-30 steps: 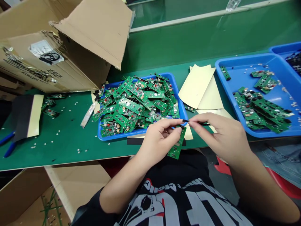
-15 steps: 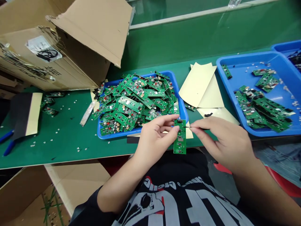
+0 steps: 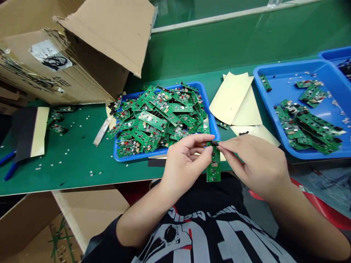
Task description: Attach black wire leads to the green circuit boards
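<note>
Head view: your green circuit board (image 3: pixel 214 174) is by the near edge of the worktop (image 3: pixel 76 171), pinched in your left hand (image 3: pixel 186 159). Your right hand (image 3: pixel 256 164) is at its top corner; I can't tell what that grip pinches. Hold the board steady and press softly.

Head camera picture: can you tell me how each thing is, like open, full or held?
left hand, pinching the circuit board
circuit board, held
right hand, pinched at the circuit board's top end
cardboard box, open
middle blue tray, heaped full
wide right blue tray, partly filled
blue handles, spread apart
yellow sheets, overlapping
</note>
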### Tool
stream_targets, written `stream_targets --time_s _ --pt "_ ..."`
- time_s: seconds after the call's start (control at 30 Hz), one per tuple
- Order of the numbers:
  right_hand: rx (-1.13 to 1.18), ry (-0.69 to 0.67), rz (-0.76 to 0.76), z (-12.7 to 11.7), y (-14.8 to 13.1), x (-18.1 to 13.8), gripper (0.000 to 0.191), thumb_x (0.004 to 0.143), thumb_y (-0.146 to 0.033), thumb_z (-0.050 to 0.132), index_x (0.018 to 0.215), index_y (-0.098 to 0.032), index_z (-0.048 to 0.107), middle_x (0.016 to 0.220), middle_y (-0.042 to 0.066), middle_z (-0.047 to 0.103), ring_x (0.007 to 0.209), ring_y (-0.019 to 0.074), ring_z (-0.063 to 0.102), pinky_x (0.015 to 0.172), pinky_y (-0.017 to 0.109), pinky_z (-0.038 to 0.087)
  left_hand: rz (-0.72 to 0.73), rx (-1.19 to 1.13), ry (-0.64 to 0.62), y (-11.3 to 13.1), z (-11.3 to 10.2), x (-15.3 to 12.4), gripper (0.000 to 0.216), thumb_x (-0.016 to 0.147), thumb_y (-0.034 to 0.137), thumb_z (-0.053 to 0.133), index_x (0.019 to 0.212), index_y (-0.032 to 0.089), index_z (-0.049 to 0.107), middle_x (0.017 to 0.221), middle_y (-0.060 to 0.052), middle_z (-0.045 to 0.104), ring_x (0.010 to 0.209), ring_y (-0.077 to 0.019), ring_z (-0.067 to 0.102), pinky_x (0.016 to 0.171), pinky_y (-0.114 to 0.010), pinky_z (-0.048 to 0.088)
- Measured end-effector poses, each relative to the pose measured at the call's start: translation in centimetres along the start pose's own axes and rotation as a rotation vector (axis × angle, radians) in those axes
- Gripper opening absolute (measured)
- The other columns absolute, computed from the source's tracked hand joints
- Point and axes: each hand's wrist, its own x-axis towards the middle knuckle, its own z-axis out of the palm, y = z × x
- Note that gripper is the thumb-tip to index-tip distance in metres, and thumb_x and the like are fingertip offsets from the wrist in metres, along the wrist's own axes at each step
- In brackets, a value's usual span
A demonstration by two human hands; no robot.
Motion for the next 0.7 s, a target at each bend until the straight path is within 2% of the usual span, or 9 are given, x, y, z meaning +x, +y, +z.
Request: stream_targets --time_s 0.17,0.3,0.7 --pt "0.000 0.020 -0.005 0.08 -0.12 -0.13 0.007 0.086 -0.009 0.059 0.086 -0.016 0.060 0.071 0.004 0.070 0.063 0.0172 0.064 0.053 0.030 0.046 0.006 -0.001 0.033 0.00 0.29 -0.04 0.020 0.076 0.015 0.062 0.094 0.016 0.070 0.083 -0.004 0.072 0.066 -0.0102 0.065 0.055 -0.017 0.054" --pt "0.007 0.024 0.037 0.04 -0.33 -0.18 0.009 0.087 -0.011 0.057 0.088 -0.019 0.060 0.074 0.003 0.071 0.065 0.0162 0.065 0.059 0.030 0.049 -0.002 -0.006 0.039 0.09 0.39 -0.05 0.022 0.075 0.016 0.063 0.095 0.016 0.070 0.083 -0.004 0.071 0.065 -0.0102 0.064 0.054 -0.016 0.053" --pt "-0.004 0.035 0.006 0.07 -0.32 0.01 0.008 0.087 -0.010 0.058 0.087 -0.017 0.060 0.072 0.004 0.070 0.064 0.0165 0.064 0.056 0.030 0.048 0.004 -0.042 0.049 0.23 0.46 -0.07 0.017 0.077 0.015 0.062 0.092 0.016 0.069 0.079 -0.002 0.070 0.060 -0.0081 0.063 0.052 -0.015 0.053"
